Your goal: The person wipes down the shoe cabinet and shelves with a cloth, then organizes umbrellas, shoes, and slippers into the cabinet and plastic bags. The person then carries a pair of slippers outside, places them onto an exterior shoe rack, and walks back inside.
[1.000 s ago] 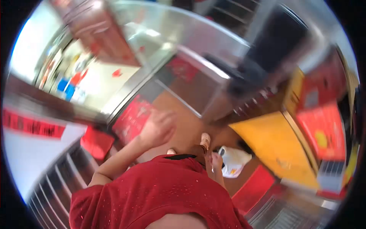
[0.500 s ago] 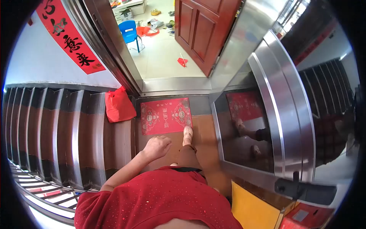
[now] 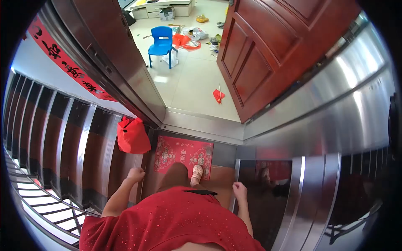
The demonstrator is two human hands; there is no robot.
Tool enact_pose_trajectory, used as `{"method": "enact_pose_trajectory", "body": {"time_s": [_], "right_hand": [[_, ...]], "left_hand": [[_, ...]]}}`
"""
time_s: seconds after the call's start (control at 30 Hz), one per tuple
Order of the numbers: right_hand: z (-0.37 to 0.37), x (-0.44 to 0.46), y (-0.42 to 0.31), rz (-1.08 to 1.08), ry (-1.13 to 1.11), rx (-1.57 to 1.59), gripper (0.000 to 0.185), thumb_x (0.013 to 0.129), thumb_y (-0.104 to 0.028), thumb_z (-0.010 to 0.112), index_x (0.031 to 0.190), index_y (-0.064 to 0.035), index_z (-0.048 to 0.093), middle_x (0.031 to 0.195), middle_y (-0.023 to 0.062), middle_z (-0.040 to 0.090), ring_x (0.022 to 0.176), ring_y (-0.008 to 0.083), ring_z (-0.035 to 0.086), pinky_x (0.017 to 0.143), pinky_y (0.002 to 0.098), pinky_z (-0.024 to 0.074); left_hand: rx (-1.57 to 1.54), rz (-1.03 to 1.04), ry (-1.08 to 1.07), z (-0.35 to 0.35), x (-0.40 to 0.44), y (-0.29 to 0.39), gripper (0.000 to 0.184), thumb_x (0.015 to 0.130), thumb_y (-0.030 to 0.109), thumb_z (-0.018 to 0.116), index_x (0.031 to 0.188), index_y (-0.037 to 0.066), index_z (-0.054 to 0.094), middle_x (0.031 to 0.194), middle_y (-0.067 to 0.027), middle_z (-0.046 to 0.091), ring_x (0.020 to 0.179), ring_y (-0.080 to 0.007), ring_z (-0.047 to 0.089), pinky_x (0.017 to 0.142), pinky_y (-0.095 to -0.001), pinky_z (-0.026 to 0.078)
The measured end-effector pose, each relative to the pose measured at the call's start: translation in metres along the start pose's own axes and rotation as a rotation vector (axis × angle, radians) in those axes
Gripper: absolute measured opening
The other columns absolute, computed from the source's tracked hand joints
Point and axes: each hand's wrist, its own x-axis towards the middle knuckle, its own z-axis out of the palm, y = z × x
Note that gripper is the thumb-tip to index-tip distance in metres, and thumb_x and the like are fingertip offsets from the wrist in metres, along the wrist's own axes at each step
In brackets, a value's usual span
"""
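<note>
My left hand (image 3: 136,174) hangs at the left, above the edge of the landing beside the stairs, its fingers curled with nothing visible in them. On the right my right hand (image 3: 239,190) is closed in a loose fist in front of the dark glossy door panel (image 3: 268,205). Nothing shows in it either. A red bag (image 3: 133,136) rests on a step just beyond my left hand. Ahead of my feet lies a red patterned doormat (image 3: 183,151), and one beige shoe (image 3: 197,172) is on its near edge.
Beyond the metal threshold (image 3: 201,125) an open wooden door (image 3: 268,50) stands at the right. Inside are a blue chair (image 3: 161,45), a small red flag (image 3: 218,96) and scattered bags on the floor. Stairs (image 3: 75,142) and a railing (image 3: 46,205) run along the left.
The view has turned and moved toward the doorway. My left hand has swung outward to the left, and my right hand has come back into view. The red bag and doormat look nearer.
</note>
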Motion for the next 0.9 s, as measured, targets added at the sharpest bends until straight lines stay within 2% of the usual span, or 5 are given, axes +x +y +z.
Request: {"method": "enact_pose_trajectory", "body": {"time_s": [0.33, 0.47, 0.57, 0.67, 0.9], "right_hand": [[0.002, 0.268, -0.189, -0.244, -0.104, -0.009, 0.021, 0.085, -0.017, 0.063, 0.1, -0.0022, 0.065, 0.085, 0.0134, 0.069, 0.078, 0.0242, 0.067, 0.073, 0.0337, 0.0524], [0.031, 0.295, -0.082, 0.387, -0.318, -0.038, 0.024, 0.082, -0.022, 0.064, 0.099, -0.0052, 0.067, 0.085, 0.0144, 0.07, 0.08, 0.0281, 0.068, 0.075, 0.0367, 0.0524], [-0.012, 0.289, -0.166, 0.488, -0.297, -0.037, 0.027, 0.084, -0.026, 0.062, 0.099, -0.0052, 0.067, 0.083, 0.0113, 0.069, 0.078, 0.0252, 0.067, 0.074, 0.0385, 0.0522], [-0.015, 0.28, -0.166, 0.701, -0.269, 0.132, 0.028, 0.088, -0.028, 0.06, 0.102, -0.0052, 0.066, 0.082, 0.0086, 0.068, 0.078, 0.0231, 0.066, 0.073, 0.0383, 0.0517], [0.02, 0.429, -0.195, 0.558, -0.311, 0.022, 0.027, 0.093, -0.026, 0.053, 0.099, -0.0026, 0.065, 0.087, 0.0084, 0.066, 0.084, 0.0197, 0.063, 0.075, 0.0334, 0.0492]], "left_hand": [[-0.479, 0.347, 0.509, -0.145, 0.146, 0.225, 0.012, 0.085, 0.007, 0.061, 0.091, -0.001, 0.068, 0.085, -0.0166, 0.068, 0.079, -0.0192, 0.068, 0.07, -0.0305, 0.052], [-0.619, 0.762, 0.826, -0.326, 0.192, 0.388, 0.021, 0.082, -0.006, 0.061, 0.102, 0.001, 0.064, 0.096, -0.0093, 0.067, 0.089, -0.0164, 0.064, 0.08, -0.0294, 0.049], [-0.689, 1.471, 0.998, -0.467, 0.169, 0.461, 0.049, 0.085, 0.007, 0.063, 0.13, 0.004, 0.044, 0.13, -0.0191, 0.048, 0.119, -0.0336, 0.049, 0.097, -0.0503, 0.043], [-0.556, 1.888, 1.136, -0.554, 0.168, 0.507, 0.049, 0.085, 0.008, 0.063, 0.13, 0.004, 0.043, 0.13, -0.0193, 0.048, 0.119, -0.0334, 0.049, 0.097, -0.0499, 0.043], [-0.391, 2.02, 1.124, -0.653, 0.275, 0.601, 0.052, 0.084, 0.009, 0.065, 0.13, 0.003, 0.043, 0.131, -0.0195, 0.048, 0.119, -0.0328, 0.049, 0.098, -0.0489, 0.043]]}}
